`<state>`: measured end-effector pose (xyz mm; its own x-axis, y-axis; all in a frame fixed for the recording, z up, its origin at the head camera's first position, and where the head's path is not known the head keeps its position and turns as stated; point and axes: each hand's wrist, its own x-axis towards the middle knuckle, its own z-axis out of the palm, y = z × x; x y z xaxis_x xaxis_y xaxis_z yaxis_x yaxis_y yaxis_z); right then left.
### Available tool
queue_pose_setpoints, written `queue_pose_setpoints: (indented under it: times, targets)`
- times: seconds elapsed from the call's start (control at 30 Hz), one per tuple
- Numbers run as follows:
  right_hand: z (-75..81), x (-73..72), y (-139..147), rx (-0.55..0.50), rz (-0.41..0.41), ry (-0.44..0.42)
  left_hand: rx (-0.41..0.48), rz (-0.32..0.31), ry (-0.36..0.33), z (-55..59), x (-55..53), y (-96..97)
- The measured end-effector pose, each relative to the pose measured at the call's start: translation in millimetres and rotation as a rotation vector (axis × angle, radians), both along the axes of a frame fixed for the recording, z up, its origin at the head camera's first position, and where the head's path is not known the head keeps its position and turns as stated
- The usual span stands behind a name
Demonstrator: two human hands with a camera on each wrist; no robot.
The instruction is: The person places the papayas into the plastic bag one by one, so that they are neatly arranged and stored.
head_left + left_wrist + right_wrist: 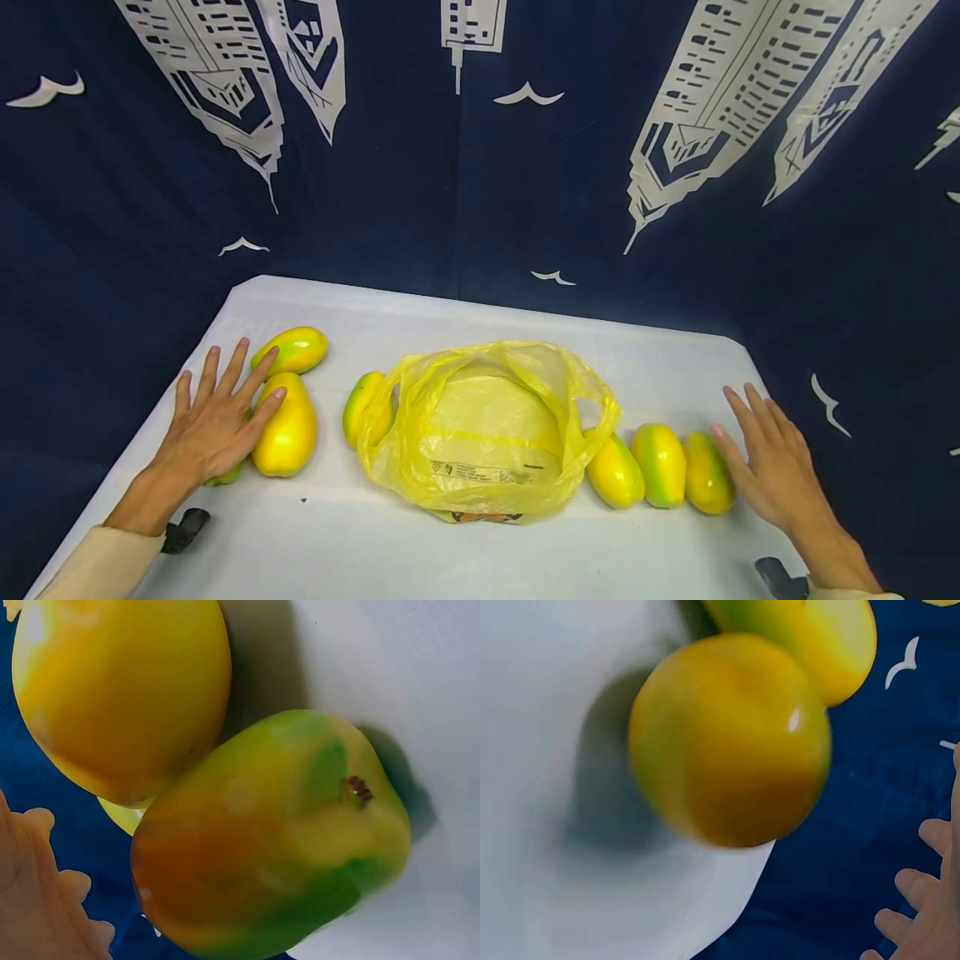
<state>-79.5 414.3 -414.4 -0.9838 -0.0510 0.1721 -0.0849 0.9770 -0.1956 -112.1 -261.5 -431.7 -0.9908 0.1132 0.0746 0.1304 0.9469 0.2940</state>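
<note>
A yellow plastic bag [487,442] stands with its mouth open at the middle of the white table. My left hand [213,425], fingers spread and straight, is over the left end, partly covering a green-and-yellow mango-like fruit [270,847]. Beside it are a plump yellow fruit [287,429] and, farther back, another fruit [292,350]. My right hand [780,467], also spread with straight fingers, is just right of the outermost fruit [708,473] of a row of three. Neither hand holds anything; whether either touches a fruit, I cannot tell.
One fruit [363,408] lies against the bag's left side, partly behind the plastic. Two more of the right-hand row, a middle fruit [660,465] and an inner fruit [615,471], sit beside the bag. A dark blue printed cloth [450,208] hangs behind the table [480,562].
</note>
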Motion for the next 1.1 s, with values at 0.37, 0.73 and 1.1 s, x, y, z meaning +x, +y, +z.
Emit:
queue_pose_setpoints:
  times: [0.37, 0.73, 1.1]
  targets:
    - [7.9, -6.4, -30, -0.018, 0.081, 0.040, -0.005, 0.013, -0.007, -0.7, 0.8, -0.1]
    - [13.4, -12.1, -67, -0.120, 0.135, 0.032, -0.002, 0.002, -0.011, 1.4, -2.2, 2.3]
    - [22.7, -17.9, -95, -0.307, 0.184, -0.042, 0.000, 0.003, -0.006, 1.6, 0.6, 1.1]
